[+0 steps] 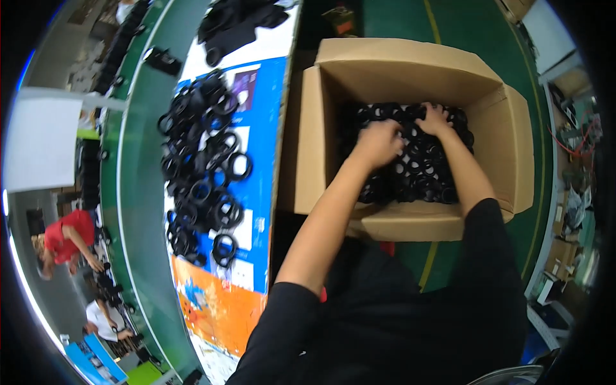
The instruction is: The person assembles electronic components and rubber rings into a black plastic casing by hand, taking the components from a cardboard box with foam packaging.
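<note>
Both my arms reach into a large open cardboard box (417, 56). Black ring-shaped parts (420, 173) are laid close together across its bottom, with pale spots showing between them. My left hand (380, 142) is over the middle of these parts, its fingers bent and smeared by motion, so whether it holds one is hidden. Farther to the right, my right hand (435, 119) rests on the parts near the box's far side, fingers spread. A loose heap of similar black rings (201, 190) lies on the table to the left.
The long table (273, 147), covered with blue, white and orange sheets, runs along the box's left side. Black cloth (234, 35) lies at its far end. Beyond a green conveyor (146, 192), a person in red (67, 237) and others work. Cluttered shelves (568, 224) stand right.
</note>
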`<state>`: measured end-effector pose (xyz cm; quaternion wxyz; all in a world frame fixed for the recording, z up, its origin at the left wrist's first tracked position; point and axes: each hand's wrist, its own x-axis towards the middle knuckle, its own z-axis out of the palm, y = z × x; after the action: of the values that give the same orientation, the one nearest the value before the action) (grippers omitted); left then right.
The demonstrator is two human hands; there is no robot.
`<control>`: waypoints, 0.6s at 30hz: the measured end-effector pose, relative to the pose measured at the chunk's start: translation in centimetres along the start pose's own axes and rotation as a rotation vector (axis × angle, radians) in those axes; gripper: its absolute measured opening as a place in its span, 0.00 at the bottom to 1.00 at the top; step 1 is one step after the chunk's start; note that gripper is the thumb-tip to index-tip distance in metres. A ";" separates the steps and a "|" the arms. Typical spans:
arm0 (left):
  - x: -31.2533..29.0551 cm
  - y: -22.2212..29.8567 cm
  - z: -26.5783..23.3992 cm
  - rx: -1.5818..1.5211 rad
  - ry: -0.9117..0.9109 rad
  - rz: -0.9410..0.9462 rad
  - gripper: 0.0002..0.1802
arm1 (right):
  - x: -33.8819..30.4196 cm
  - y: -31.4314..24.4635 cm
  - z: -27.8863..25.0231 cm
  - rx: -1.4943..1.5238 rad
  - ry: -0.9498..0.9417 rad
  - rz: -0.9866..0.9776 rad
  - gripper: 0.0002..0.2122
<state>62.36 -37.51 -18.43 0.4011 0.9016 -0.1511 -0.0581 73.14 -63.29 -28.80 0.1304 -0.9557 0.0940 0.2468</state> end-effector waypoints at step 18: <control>-8.5 -16.9 12.7 -0.464 0.020 -0.985 0.30 | -10.6 1.8 6.8 -0.085 -0.329 -0.084 0.36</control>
<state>55.20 -33.07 -39.67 0.5163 0.7540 0.3097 -0.2626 60.56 -61.75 -29.68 0.1137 -0.9101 0.0208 0.3979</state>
